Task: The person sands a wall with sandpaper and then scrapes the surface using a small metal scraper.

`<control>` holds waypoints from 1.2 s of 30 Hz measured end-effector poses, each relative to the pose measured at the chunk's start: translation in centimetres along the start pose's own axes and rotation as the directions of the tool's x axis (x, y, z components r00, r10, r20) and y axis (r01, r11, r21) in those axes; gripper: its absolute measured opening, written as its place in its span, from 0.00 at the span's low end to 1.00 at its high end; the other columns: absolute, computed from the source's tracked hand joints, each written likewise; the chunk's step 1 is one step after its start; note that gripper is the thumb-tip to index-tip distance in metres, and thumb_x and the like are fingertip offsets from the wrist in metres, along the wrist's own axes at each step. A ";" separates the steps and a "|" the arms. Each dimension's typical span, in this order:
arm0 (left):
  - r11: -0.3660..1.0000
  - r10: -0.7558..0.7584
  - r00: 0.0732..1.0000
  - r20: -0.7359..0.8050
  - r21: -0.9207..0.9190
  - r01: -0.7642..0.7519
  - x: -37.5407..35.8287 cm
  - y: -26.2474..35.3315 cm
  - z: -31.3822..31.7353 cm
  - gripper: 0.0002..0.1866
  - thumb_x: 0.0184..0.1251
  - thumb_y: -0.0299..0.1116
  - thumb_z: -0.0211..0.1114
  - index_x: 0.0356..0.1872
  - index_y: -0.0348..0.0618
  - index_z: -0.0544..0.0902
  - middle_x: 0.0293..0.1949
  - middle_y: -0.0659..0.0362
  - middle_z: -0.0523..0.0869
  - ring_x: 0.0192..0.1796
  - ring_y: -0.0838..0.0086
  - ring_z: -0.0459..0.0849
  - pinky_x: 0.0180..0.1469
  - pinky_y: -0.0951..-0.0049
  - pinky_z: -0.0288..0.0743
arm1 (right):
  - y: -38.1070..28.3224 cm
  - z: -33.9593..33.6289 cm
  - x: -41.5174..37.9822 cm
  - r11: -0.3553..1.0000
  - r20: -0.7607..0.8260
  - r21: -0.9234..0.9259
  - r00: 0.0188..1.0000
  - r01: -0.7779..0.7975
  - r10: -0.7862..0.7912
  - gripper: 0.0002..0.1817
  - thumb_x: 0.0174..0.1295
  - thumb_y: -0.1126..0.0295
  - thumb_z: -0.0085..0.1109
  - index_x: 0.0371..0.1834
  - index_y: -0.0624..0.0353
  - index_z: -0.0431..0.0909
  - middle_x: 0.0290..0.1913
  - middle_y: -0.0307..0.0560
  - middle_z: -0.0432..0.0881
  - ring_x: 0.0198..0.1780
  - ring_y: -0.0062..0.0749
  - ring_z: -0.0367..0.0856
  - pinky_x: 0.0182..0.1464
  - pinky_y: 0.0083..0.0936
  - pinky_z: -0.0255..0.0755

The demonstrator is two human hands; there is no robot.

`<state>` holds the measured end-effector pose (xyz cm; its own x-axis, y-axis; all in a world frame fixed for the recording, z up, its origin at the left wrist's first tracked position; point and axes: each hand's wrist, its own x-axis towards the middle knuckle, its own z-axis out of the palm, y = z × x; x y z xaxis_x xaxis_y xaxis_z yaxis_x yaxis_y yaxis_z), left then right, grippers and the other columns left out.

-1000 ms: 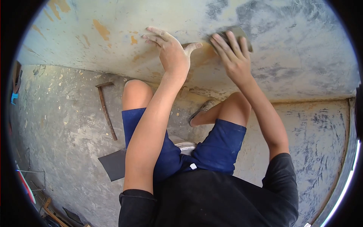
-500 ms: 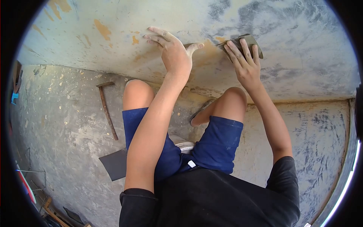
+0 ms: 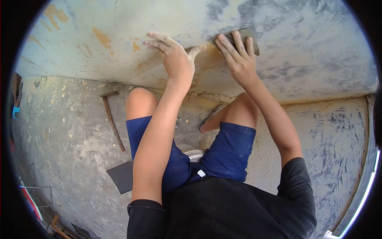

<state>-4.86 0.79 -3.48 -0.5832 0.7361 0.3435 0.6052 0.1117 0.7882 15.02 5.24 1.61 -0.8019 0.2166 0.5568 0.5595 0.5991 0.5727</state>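
Observation:
My right hand (image 3: 238, 59) presses a grey sanding pad (image 3: 250, 39) flat against the scuffed pale wall (image 3: 302, 44), fingers spread over the pad. My left hand (image 3: 173, 55) lies open on the same wall just to the left, palm down and fingers apart, holding nothing. An orange-brown worn patch (image 3: 207, 57) shows between the two hands. I am squatting, both knees below the hands.
A rusty hammer (image 3: 112, 119) lies on the dusty floor at the left. A dark sheet of sandpaper (image 3: 121, 175) rests on the floor by my left thigh. A sandal (image 3: 211, 115) is under my right leg. Tools and clutter sit at the far left edge.
My right hand slid the pad to the right half a second ago and has now moved it back left, close to my left thumb. My left hand stayed on the wall.

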 end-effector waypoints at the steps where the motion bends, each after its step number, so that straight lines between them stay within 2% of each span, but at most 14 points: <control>1: 1.000 0.000 1.000 -0.005 0.005 0.000 0.3 0.0 -0.1 0.89 0.44 0.59 0.90 0.77 0.11 0.24 0.72 0.00 0.41 0.80 0.13 0.49 0.73 0.56 0.80 | -1.0 -0.1 1.4 1.000 0.000 0.021 1.000 -0.023 0.023 0.27 0.69 0.72 0.57 0.73 0.47 0.85 0.80 0.31 0.78 0.82 0.38 0.71 0.82 0.51 0.60; 4: 1.000 -0.028 0.999 0.027 -0.001 0.028 0.0 0.3 -0.2 0.89 0.44 0.59 0.89 0.77 0.11 0.23 0.72 0.00 0.41 0.80 0.13 0.49 0.72 0.56 0.80 | -0.2 -1.2 1.6 0.999 0.048 0.044 0.999 0.017 -0.019 0.27 0.69 0.71 0.58 0.72 0.47 0.85 0.79 0.31 0.78 0.81 0.38 0.72 0.80 0.52 0.63; 6: 1.000 -0.030 0.999 0.029 0.005 0.030 0.1 0.5 -0.6 0.89 0.45 0.59 0.89 0.77 0.11 0.24 0.71 -0.01 0.40 0.80 0.13 0.48 0.73 0.56 0.79 | 1.5 -1.5 -0.9 1.000 0.038 0.004 0.999 0.025 -0.025 0.27 0.70 0.71 0.58 0.72 0.47 0.85 0.79 0.31 0.78 0.81 0.38 0.72 0.80 0.52 0.63; 8: 0.999 -0.047 0.998 0.039 0.015 0.046 0.3 0.5 -0.5 0.88 0.45 0.59 0.89 0.77 0.11 0.24 0.71 -0.01 0.40 0.80 0.13 0.48 0.74 0.55 0.78 | 2.7 -2.0 -2.3 0.996 0.118 -0.058 0.991 0.074 -0.067 0.26 0.70 0.70 0.57 0.72 0.46 0.85 0.79 0.30 0.78 0.82 0.38 0.72 0.81 0.54 0.62; 10: 0.998 -0.056 0.997 0.056 0.025 0.055 0.0 0.5 -0.2 0.88 0.45 0.58 0.89 0.77 0.11 0.24 0.71 -0.01 0.40 0.80 0.13 0.48 0.75 0.55 0.76 | 1.4 -1.4 -0.8 0.998 0.075 -0.026 0.996 0.048 -0.046 0.27 0.70 0.70 0.57 0.73 0.46 0.85 0.79 0.30 0.78 0.82 0.39 0.71 0.81 0.55 0.61; 13: 1.000 0.007 1.000 -0.005 0.006 -0.006 -0.2 -0.1 0.0 0.88 0.44 0.59 0.89 0.77 0.11 0.24 0.72 0.00 0.39 0.80 0.13 0.48 0.74 0.56 0.78 | -1.3 -0.3 2.8 1.000 0.018 0.019 1.000 0.006 -0.007 0.29 0.70 0.72 0.58 0.76 0.47 0.82 0.80 0.32 0.77 0.82 0.39 0.71 0.81 0.55 0.61; 19: 0.999 -0.048 0.998 0.037 -0.024 0.049 0.0 0.3 -0.4 0.88 0.45 0.58 0.90 0.77 0.10 0.25 0.72 0.00 0.39 0.79 0.12 0.48 0.73 0.57 0.79 | 2.6 -2.1 -0.9 0.998 0.080 -0.016 0.995 0.062 -0.060 0.27 0.70 0.71 0.57 0.74 0.47 0.84 0.79 0.32 0.78 0.83 0.39 0.71 0.82 0.55 0.59; 22: 0.999 -0.031 0.999 0.015 -0.007 0.031 0.4 0.1 0.0 0.88 0.44 0.57 0.90 0.77 0.11 0.25 0.72 0.00 0.39 0.79 0.12 0.48 0.73 0.57 0.80 | 1.3 -1.4 0.7 0.997 0.071 -0.039 0.996 0.060 -0.057 0.27 0.70 0.71 0.56 0.73 0.47 0.84 0.79 0.32 0.78 0.83 0.39 0.70 0.82 0.58 0.59; 25: 0.999 0.012 1.000 -0.005 -0.050 -0.012 -0.2 -0.3 0.3 0.88 0.44 0.58 0.90 0.78 0.11 0.25 0.72 0.00 0.38 0.79 0.13 0.48 0.71 0.58 0.81 | -1.3 -0.6 2.6 1.000 0.053 -0.009 0.999 -0.007 0.008 0.29 0.69 0.72 0.57 0.74 0.46 0.84 0.80 0.31 0.77 0.84 0.39 0.69 0.82 0.57 0.60; 28: 0.999 -0.019 1.000 -0.007 -0.045 0.018 0.2 0.4 -0.3 0.88 0.44 0.57 0.90 0.78 0.11 0.25 0.72 0.00 0.38 0.79 0.12 0.48 0.73 0.57 0.80 | 1.0 -2.1 0.6 0.999 0.076 -0.016 0.997 0.028 -0.027 0.29 0.69 0.73 0.57 0.75 0.45 0.83 0.80 0.30 0.77 0.84 0.39 0.69 0.82 0.57 0.60; 30: 0.997 -0.071 0.992 0.103 -0.032 0.075 0.2 0.6 -0.8 0.86 0.52 0.58 0.88 0.76 0.10 0.22 0.73 0.01 0.42 0.79 0.10 0.48 0.83 0.44 0.59 | 2.3 -2.0 -0.9 0.999 0.077 -0.018 0.996 0.049 -0.048 0.30 0.69 0.73 0.57 0.75 0.45 0.83 0.81 0.29 0.76 0.84 0.39 0.69 0.82 0.58 0.59; 31: 0.997 -0.073 0.992 0.100 -0.033 0.076 0.2 0.4 -0.6 0.86 0.52 0.58 0.88 0.76 0.10 0.22 0.73 0.01 0.42 0.79 0.10 0.48 0.83 0.44 0.59 | 2.4 -2.1 -0.8 0.998 0.097 -0.039 0.994 0.057 -0.053 0.29 0.69 0.72 0.57 0.75 0.44 0.83 0.81 0.29 0.76 0.84 0.39 0.69 0.83 0.58 0.58; 33: 1.000 -0.008 1.000 -0.011 -0.023 0.007 0.0 0.1 0.1 0.88 0.44 0.57 0.90 0.78 0.11 0.25 0.72 0.00 0.40 0.80 0.12 0.49 0.75 0.55 0.77 | 1.7 -1.7 -0.2 0.998 0.084 -0.056 0.996 0.043 -0.038 0.29 0.70 0.72 0.56 0.75 0.44 0.83 0.81 0.29 0.76 0.84 0.39 0.68 0.82 0.58 0.58; 36: 0.999 0.029 0.999 -0.033 -0.027 -0.030 0.0 -0.2 0.3 0.88 0.43 0.59 0.90 0.78 0.10 0.25 0.72 0.00 0.42 0.80 0.12 0.48 0.75 0.55 0.76 | -1.1 -1.1 2.4 1.000 0.063 -0.008 0.998 -0.021 0.021 0.29 0.70 0.73 0.56 0.75 0.44 0.83 0.80 0.29 0.76 0.84 0.39 0.68 0.83 0.58 0.57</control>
<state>-4.83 0.94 -3.78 -0.5828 0.7168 0.3828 0.6073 0.0712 0.7913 12.70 4.26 3.03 -0.8013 0.2772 0.5302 0.5779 0.5880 0.5659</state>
